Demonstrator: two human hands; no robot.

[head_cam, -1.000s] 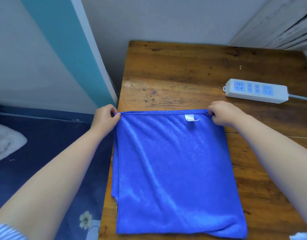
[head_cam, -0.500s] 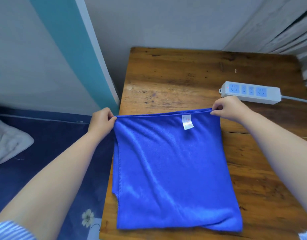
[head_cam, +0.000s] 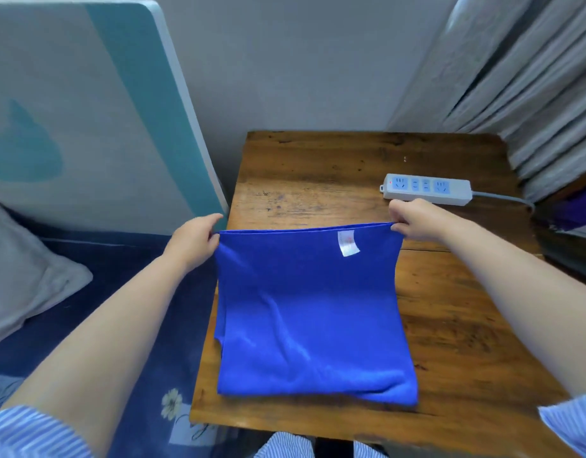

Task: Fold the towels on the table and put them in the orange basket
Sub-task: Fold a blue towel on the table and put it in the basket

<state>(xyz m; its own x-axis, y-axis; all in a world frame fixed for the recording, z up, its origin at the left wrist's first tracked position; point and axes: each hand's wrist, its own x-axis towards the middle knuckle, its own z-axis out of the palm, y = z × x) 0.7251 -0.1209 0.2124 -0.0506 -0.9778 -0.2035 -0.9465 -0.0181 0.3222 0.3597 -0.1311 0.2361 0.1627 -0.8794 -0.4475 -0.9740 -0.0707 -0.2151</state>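
Apparently doubled, the blue towel (head_cam: 311, 312) hangs taut, far corners pinched by left hand (head_cam: 194, 241) and right hand (head_cam: 414, 219).

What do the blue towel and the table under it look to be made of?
Blue towel: likely microfiber or terry; matte, fuzzy nap, soft rounded fold, sewn white label. Table: wood or wood-look top with a slight sheen; dark grain streaks, knots and scuffs show.

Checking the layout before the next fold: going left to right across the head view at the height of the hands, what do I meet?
Grey pillow → left hand → blue towel → right hand → power strip's cable.
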